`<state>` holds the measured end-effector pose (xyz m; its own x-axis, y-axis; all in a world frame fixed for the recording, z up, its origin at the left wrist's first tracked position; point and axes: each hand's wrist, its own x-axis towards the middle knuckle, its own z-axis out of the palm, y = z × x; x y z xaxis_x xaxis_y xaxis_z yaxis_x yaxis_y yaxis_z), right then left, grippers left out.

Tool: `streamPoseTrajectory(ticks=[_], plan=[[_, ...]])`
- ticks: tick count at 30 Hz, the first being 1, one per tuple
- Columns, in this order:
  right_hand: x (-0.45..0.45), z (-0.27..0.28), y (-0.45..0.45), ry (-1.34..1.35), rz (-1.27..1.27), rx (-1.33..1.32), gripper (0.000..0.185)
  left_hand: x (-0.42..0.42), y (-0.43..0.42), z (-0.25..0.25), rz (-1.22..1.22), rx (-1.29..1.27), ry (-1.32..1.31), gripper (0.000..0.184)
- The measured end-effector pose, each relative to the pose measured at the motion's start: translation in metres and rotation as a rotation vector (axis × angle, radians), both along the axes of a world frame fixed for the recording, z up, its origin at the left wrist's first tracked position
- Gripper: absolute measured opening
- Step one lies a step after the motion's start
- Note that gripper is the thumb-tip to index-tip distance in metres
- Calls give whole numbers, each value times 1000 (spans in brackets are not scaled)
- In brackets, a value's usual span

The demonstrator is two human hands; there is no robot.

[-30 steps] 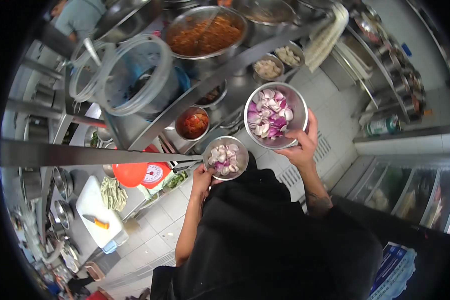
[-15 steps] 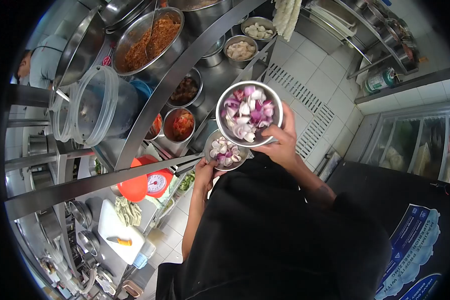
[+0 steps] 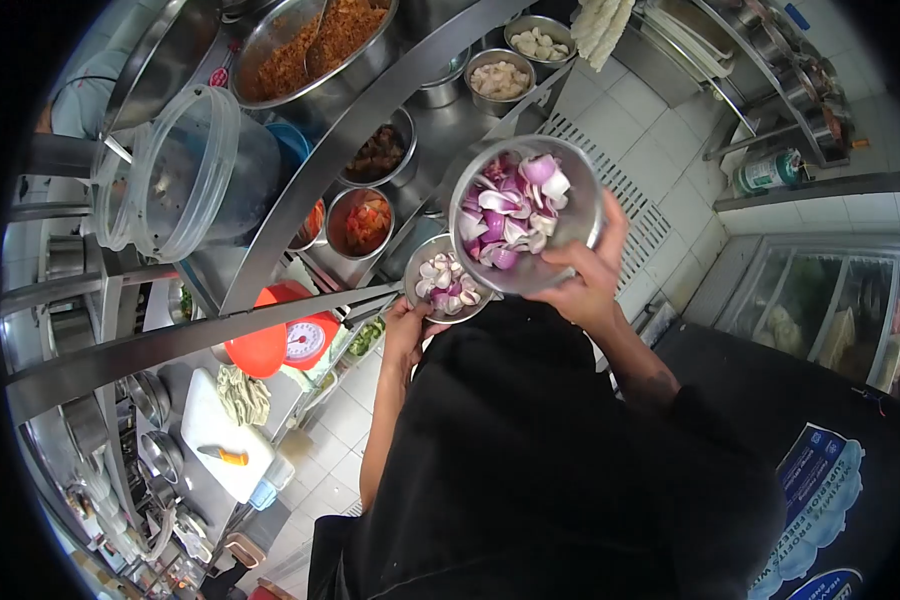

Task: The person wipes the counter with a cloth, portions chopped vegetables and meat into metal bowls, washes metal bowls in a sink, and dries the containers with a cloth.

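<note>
My right hand [image 3: 588, 270] grips the rim and side of a steel bowl [image 3: 580, 180], its thumb inside the rim. Cut purple and white onion pieces [image 3: 510, 212] lie in this bowl, which is tilted toward the left. Lower and to the left, my left hand [image 3: 407, 327] holds a smaller steel bowl [image 3: 417, 268] by its edge. That bowl contains more onion pieces [image 3: 445, 284]. The larger bowl is above and overlaps the right edge of the smaller one in view. Some fingers of both hands are hidden behind the bowls.
A steel shelf bar [image 3: 320, 170] runs beside the bowls. Past it are a big bowl of orange-brown food [image 3: 315, 50] and a clear plastic tub [image 3: 185, 175]. Lower left are a red scale [image 3: 305, 340] and an orange-handled knife [image 3: 232, 458] on a white board [image 3: 202, 415]. A person's sleeve [image 3: 90, 100] shows upper left.
The larger bowl first moved left toward the smaller one, then slightly back right, and it is now more tilted. Its onion pieces have shifted toward the left side. The view has also turned.
</note>
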<state>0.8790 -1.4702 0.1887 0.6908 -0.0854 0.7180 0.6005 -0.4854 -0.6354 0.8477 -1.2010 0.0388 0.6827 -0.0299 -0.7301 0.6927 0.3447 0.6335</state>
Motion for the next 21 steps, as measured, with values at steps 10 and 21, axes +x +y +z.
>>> streamPoseTrajectory(ticks=[10,21], plan=[[-6,-14,10,188,72,-102,34,-5,0,2,26,-22,-7,20],[9,-3,14,45,83,-145,38,-7,7,-1,37,-34,8,25]])
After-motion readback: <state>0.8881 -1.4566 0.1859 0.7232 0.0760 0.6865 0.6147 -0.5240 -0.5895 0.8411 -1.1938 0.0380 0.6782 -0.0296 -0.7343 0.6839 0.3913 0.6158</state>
